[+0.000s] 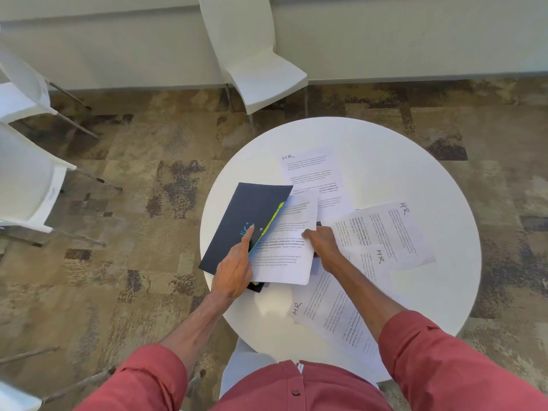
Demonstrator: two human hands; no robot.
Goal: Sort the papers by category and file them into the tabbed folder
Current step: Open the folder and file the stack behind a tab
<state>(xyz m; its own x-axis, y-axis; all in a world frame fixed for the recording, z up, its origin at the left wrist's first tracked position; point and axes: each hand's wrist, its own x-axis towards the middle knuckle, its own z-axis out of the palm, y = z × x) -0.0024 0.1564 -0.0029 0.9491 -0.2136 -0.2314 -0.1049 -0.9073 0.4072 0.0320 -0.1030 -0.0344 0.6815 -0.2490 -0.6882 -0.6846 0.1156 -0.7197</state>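
A dark navy tabbed folder (246, 221) lies on the left part of the round white table (385, 161), its cover lifted, yellow-green and blue dividers showing along its edge. My left hand (234, 268) holds the cover up, index finger stretched along it. My right hand (321, 243) grips the right edge of a printed sheet (286, 247) that lies partly inside the folder. Several loose sheets marked "HR" lie around: one at the back (311, 170), two at the right (391, 229), one at the front (332, 318).
A white chair (255, 63) stands behind the table against the wall. More white chairs (26, 179) stand at the left on the patterned carpet. The folder overhangs the table's left edge slightly.
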